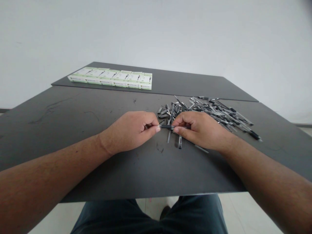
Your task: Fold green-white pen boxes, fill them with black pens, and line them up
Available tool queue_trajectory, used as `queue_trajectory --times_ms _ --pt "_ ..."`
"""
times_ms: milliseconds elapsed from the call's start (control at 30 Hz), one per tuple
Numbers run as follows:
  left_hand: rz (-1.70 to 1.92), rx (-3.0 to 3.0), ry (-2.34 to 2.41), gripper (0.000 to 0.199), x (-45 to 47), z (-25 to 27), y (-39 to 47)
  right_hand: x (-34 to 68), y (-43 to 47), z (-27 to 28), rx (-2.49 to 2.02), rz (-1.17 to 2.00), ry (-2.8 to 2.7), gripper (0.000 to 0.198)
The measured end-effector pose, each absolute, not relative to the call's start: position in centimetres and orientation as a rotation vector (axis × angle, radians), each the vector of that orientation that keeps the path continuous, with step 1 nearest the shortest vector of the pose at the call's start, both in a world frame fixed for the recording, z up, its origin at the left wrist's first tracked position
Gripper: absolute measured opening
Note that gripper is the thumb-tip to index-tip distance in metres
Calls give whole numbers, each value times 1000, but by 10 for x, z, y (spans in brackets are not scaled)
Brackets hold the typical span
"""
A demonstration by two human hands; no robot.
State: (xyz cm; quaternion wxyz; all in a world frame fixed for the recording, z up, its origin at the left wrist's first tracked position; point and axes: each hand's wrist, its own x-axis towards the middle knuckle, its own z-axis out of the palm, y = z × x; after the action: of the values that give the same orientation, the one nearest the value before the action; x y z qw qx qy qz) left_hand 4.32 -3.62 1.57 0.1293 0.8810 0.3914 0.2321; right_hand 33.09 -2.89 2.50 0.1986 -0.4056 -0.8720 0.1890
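A pen with a black grip is held level between my two hands, above the table near its middle. My left hand is closed, with thumb and forefinger pinching the pen's left end at the tip. Farther along the same pen, my right hand pinches the barrel just past the black grip; the rest of the barrel is partly hidden by its fingers. Behind and beside the right hand lies a loose pile of pens and pen parts. A clear pen cap lies just below the right fingertips.
Several white and green boxes with pen pictures stand in a row at the back left. The dark table has a raised-looking seam across it, and its front edge is close to my legs. A pale wall rises behind.
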Motion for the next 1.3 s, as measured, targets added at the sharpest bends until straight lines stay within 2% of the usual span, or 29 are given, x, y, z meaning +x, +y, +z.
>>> queue_trajectory --times_ms 167,367,467,567,767,867,967,1167,1300 --pt "672 2564 1123 24 43 16 -36 331 -28 26 -1090 462 -2496 16" --pt "679 2539 1153 24 44 16 -37 331 -30 24 -1169 603 -2392 12" --pt "666 2548 1149 25 43 16 -37 332 -28 24 -1144 522 -2436 9" --pt "666 2555 1152 25 43 16 -37 332 -27 24 -1089 462 -2487 15" --pt "695 2543 1149 24 44 16 -36 333 -29 22 -1149 583 -2393 13" --pt "677 2544 1156 24 44 16 -37 332 -28 24 -1110 514 -2426 10" --pt "676 2553 1158 24 43 16 -37 332 -27 26 -1070 450 -2470 15" --pt "680 2556 1168 24 43 17 -37 331 -29 25 -1151 558 -2409 9" --pt "666 2564 1158 25 44 17 -36 332 -28 25 -1099 477 -2469 12"
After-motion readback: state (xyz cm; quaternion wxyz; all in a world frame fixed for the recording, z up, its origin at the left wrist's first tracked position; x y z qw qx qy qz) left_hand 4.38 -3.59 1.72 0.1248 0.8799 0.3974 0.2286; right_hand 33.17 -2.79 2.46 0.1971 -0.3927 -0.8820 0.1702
